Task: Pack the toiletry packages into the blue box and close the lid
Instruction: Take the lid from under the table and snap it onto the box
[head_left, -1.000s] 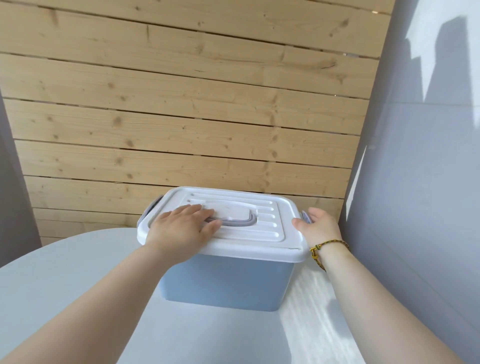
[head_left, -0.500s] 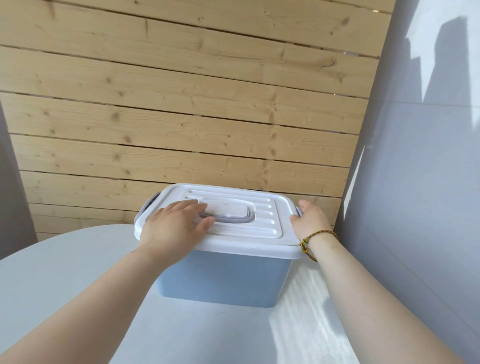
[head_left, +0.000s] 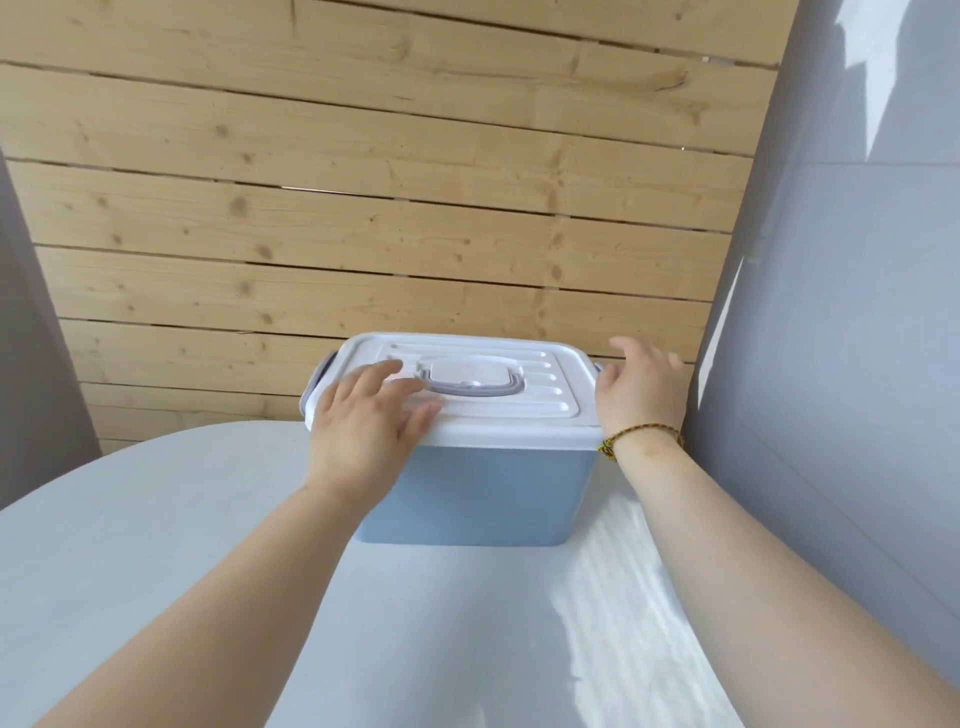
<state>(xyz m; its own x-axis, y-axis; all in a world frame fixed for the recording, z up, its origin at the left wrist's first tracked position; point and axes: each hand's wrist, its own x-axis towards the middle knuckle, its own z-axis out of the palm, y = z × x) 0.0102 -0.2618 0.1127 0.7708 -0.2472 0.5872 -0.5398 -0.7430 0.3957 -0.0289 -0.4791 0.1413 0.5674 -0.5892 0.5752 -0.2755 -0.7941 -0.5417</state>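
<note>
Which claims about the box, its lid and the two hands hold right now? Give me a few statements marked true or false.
1. The white plastic lid sits on the light blue plastic box. True.
2. The left hand grips the grey carry handle. False: it lies flat on the lid with its fingers straight, and the handle lies folded down in its recess.
3. The right hand holds a toiletry package. False: it is open and holds nothing, at the lid's right end.
4. A braided yellow-and-dark bracelet is on the right wrist. True.
5. The box stands on a wooden floor. False: it stands on the white round table.
</note>
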